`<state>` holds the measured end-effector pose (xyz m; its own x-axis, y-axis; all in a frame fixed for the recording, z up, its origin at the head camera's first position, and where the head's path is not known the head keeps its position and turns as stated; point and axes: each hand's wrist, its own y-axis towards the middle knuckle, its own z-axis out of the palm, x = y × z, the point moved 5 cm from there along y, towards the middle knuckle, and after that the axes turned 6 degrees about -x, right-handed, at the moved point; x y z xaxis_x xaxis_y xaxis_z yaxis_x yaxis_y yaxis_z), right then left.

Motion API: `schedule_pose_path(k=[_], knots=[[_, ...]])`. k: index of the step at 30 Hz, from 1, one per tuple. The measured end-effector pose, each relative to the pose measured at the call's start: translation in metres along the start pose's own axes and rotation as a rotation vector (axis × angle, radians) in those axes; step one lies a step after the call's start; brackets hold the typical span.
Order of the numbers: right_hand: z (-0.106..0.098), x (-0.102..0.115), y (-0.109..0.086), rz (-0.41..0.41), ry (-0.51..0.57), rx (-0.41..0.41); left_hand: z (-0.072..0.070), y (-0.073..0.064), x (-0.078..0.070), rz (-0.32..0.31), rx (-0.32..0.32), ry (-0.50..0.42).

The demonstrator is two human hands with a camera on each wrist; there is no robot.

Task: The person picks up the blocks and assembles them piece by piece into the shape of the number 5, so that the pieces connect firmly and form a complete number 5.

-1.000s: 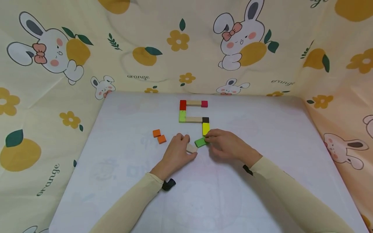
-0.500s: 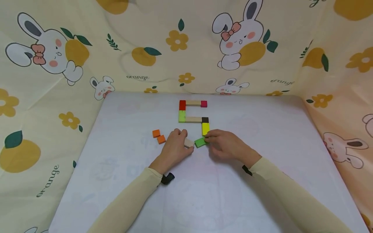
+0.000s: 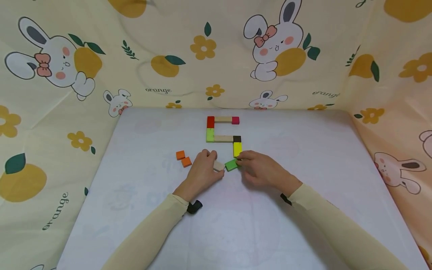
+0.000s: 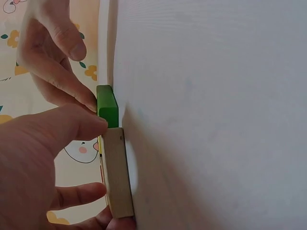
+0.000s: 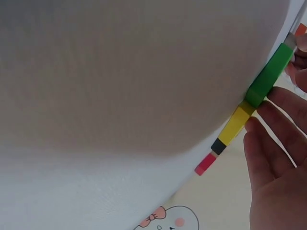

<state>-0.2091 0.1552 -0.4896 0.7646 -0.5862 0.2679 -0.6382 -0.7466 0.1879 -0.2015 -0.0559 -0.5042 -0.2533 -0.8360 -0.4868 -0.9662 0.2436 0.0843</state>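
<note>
My left hand (image 3: 200, 171) holds a plain wooden block (image 3: 218, 165) between its thumb and fingers, gripped end to end in the left wrist view. The block lies on the table, its end close by the green block (image 3: 231, 164). With mostly straight fingers my right hand (image 3: 262, 169) touches the green block; its thumb stands apart from it in the left wrist view. Just beyond, a yellow block (image 3: 237, 148) leads up to a dark block (image 3: 237, 138). A plain strip (image 3: 224, 138) joins that to light green (image 3: 210, 135) and red (image 3: 210, 122) blocks.
Another plain strip (image 3: 223, 119) and a pink block (image 3: 235, 120) form the far row. Two orange blocks, one nearer (image 3: 186, 162) and one farther (image 3: 180, 155), lie left of my left hand. Printed cloth (image 3: 189, 82) walls surround the white table (image 3: 303, 150).
My left hand has shifted slightly away and to the left, turning the plain wooden block with it, then stayed there. The right hand keeps its place at the green block.
</note>
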Motion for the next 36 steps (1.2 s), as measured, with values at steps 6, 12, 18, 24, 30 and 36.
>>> schedule_pose_path(k=[6, 12, 18, 24, 30, 36], knots=[[0.0043, -0.0013, -0.0034, -0.018, -0.019, -0.004, -0.0009, -0.0006, -0.0013, -0.001, 0.005, 0.000], [0.0042, 0.0006, -0.0028, -0.038, -0.027, -0.020, -0.0007, -0.0013, -0.0014, 0.007, 0.006, -0.004], [0.0024, 0.0020, -0.0024, -0.040, -0.034, -0.024, -0.0006, 0.0000, -0.0007, 0.018, -0.008, 0.002], [0.0026, 0.0016, -0.0013, -0.032, -0.035, -0.006, 0.0002, -0.0006, -0.0004, 0.018, -0.006, -0.002], [0.0026, 0.0017, 0.0001, -0.037, -0.048, -0.010, 0.0005, -0.0005, -0.0004, 0.026, -0.005, 0.006], [0.0031, 0.0015, -0.0001, -0.026, -0.044, -0.004, 0.0006, 0.0003, -0.0005, 0.024, 0.001, 0.008]])
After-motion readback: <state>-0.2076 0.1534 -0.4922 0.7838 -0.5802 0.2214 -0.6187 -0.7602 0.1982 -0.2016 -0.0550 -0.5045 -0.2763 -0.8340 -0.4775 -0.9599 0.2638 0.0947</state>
